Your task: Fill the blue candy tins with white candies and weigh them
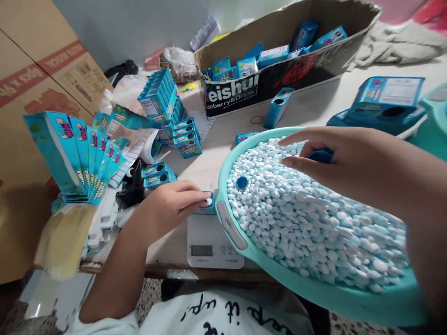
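My left hand [172,202] reaches over a small blue candy box [206,208], its fingertips closed round a white candy [209,202] at the box's opening. The box stands on a white digital scale [214,242]. My right hand [328,144] is over the turquoise tub [226,163] heaped with white and pale-blue candies [296,223]. Its index finger and thumb are stretched apart. A dark blue cup [321,156], partly hidden, shows in the curl of this hand. Another small blue cup [242,182] sits in the candies near the tub's left side.
Stacked blue boxes [159,100] and fanned flat packs [80,158] stand at the left. Two blue boxes [159,176] lie by my left wrist. A carton [289,70] with blue boxes is at the back; a single box [278,108] stands before it. More boxes [387,100] lie right.
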Motion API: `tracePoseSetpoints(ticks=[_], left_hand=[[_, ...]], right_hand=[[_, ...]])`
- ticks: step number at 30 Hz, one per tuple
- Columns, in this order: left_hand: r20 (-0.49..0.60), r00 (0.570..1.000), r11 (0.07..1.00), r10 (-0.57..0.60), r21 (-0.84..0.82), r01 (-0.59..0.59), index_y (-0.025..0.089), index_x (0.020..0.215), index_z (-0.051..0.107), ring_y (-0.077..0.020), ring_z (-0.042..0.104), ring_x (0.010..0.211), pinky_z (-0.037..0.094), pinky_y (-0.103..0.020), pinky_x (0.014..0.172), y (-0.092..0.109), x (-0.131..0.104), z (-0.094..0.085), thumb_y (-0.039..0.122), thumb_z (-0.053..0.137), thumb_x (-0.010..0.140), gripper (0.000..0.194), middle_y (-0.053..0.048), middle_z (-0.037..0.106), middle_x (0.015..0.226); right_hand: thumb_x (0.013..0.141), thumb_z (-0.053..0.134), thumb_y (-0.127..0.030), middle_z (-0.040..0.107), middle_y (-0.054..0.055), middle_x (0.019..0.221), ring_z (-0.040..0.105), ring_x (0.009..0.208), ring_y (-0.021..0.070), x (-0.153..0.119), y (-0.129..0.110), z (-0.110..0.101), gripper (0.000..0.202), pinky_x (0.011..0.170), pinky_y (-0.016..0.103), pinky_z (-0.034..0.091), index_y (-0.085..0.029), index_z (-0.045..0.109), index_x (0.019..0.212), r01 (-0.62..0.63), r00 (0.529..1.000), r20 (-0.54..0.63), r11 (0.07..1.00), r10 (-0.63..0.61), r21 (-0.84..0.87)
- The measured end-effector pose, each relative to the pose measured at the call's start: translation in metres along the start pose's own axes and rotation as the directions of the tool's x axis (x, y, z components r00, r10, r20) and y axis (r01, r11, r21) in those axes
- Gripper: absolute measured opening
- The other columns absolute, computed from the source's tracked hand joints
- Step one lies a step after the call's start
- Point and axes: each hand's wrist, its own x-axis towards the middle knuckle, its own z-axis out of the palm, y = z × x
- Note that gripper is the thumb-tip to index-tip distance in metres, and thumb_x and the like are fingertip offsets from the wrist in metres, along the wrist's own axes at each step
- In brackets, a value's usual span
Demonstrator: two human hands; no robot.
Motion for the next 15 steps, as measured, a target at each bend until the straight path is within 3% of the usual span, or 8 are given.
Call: tracePoseSetpoints(ticks=[1,3,5,6,8,11,15], left_hand=[[0.005,1.000,1.000,0.003,0.006,-0.003,0.018,0.104,0.077,-0.0127,0.074,0.077,0.057,-0.020,0.069,0.0001,0.0001,0.0000,0.018,0.063,0.101,0.014,-0.004,0.079,0.092],[0.016,1.000,1.000,0.013,0.026,-0.014,0.017,0.102,0.077,-0.0134,0.073,0.076,0.056,-0.021,0.069,-0.0003,-0.0001,-0.0003,0.015,0.062,0.100,0.015,-0.004,0.079,0.090],[0.018,1.000,0.999,0.020,0.034,-0.021,0.016,0.095,0.076,-0.0148,0.073,0.078,0.056,-0.023,0.071,-0.0014,-0.0003,-0.0008,0.011,0.060,0.100,0.018,-0.006,0.078,0.090],[0.017,1.000,1.000,0.019,0.018,-0.019,0.016,0.094,0.076,-0.0152,0.073,0.079,0.057,-0.024,0.072,-0.0023,-0.0004,-0.0007,0.010,0.059,0.099,0.019,-0.006,0.078,0.089],[0.011,1.000,0.998,0.016,-0.063,-0.015,0.017,0.095,0.075,-0.0147,0.074,0.079,0.057,-0.023,0.073,-0.0042,-0.0006,0.0004,0.008,0.059,0.098,0.018,-0.005,0.079,0.087],[-0.011,1.000,0.981,0.017,-0.194,-0.019,0.019,0.100,0.074,-0.0133,0.074,0.083,0.057,-0.023,0.077,-0.0057,-0.0018,0.0043,0.007,0.060,0.098,0.019,-0.004,0.080,0.090],[-0.221,0.973,0.989,-0.073,-0.142,0.042,0.020,0.092,0.073,-0.0137,0.070,0.081,0.055,-0.025,0.074,-0.0012,-0.0081,0.0052,0.016,0.073,0.093,0.004,-0.004,0.075,0.091]], right_hand=[[0.092,0.072,-0.045,0.071,-0.001,0.078,0.057,0.060,0.0140,-0.0006,0.0023,0.0006,0.023,0.060,0.034,0.043,-0.029,0.074,0.109,0.033,0.999,0.003,0.999,-0.033,-0.001],[0.092,0.054,-0.078,0.070,0.001,0.075,0.055,0.056,0.0145,-0.0020,0.0056,0.0008,0.055,0.056,0.035,0.041,-0.029,0.074,0.106,0.100,0.995,0.013,0.995,-0.100,0.011],[0.075,0.025,-0.106,0.066,0.003,0.068,0.050,0.049,0.0146,-0.0026,0.0073,0.0001,0.096,0.050,0.036,0.038,-0.028,0.074,0.102,0.134,0.991,0.018,0.991,-0.135,0.021],[0.065,0.014,-0.111,0.064,0.003,0.065,0.049,0.047,0.0144,-0.0025,0.0076,-0.0003,0.109,0.049,0.036,0.037,-0.028,0.075,0.100,0.139,0.990,0.008,0.990,-0.139,0.018],[0.055,0.006,-0.114,0.063,0.003,0.063,0.047,0.046,0.0140,-0.0019,0.0082,-0.0005,0.118,0.048,0.036,0.036,-0.029,0.075,0.099,0.130,0.991,-0.017,0.992,-0.130,-0.002],[0.055,0.005,-0.114,0.064,0.004,0.066,0.047,0.047,0.0136,-0.0009,0.0096,0.0001,0.118,0.048,0.035,0.036,-0.029,0.075,0.097,0.122,0.991,-0.046,0.992,-0.123,-0.025],[0.054,0.004,-0.114,0.063,0.005,0.065,0.047,0.047,0.0145,-0.0004,0.0092,0.0006,0.120,0.049,0.036,0.038,-0.028,0.075,0.098,0.130,0.991,-0.038,0.992,-0.130,-0.010]])
